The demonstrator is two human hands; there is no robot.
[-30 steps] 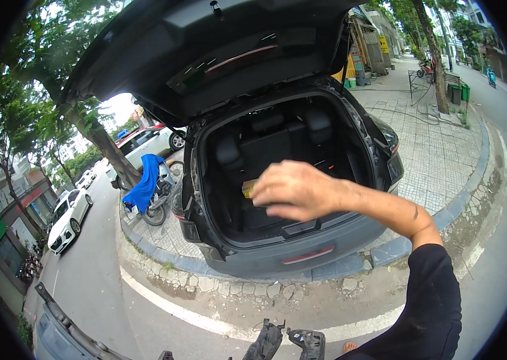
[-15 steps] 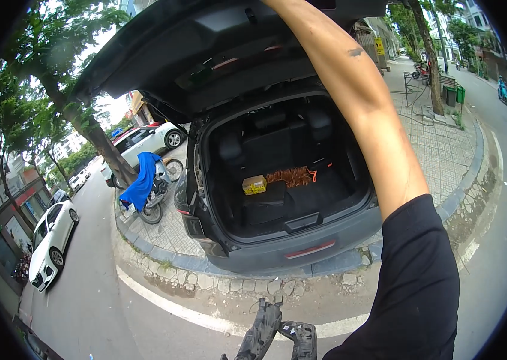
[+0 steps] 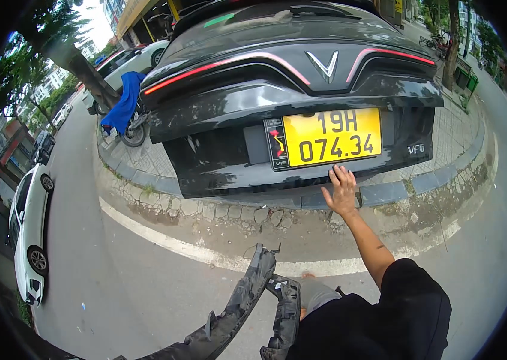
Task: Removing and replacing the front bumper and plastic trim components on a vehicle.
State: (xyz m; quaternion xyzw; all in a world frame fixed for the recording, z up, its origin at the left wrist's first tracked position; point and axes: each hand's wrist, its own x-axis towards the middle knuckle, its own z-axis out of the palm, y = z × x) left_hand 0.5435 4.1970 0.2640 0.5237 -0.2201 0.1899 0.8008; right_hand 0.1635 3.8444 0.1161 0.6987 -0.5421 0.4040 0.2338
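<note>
My right hand [image 3: 342, 191] lies flat with fingers spread against the lower edge of a dark car tailgate [image 3: 217, 147]. Just above the fingertips is a yellow licence plate [image 3: 331, 157]. The tailgate hangs low and covers the cargo space, so what lies inside is hidden. Long black plastic car trim pieces [image 3: 238, 315] with ragged edges jut up in front of my body at the bottom. Whatever supports them is out of sight, and my left hand does not show.
A broken stone kerb [image 3: 205, 210] runs behind the car, beside the road with its white line. On the left stand a motorbike draped with a blue cover [image 3: 124, 108], a tree trunk [image 3: 94, 75] and a parked white car [image 3: 28, 234]. A green bin [image 3: 466, 78] stands far right.
The raised tailgate has swung down over the cargo space. My right arm has come down with it, and the hand now rests on its lower edge. The trim pieces show more fully.
</note>
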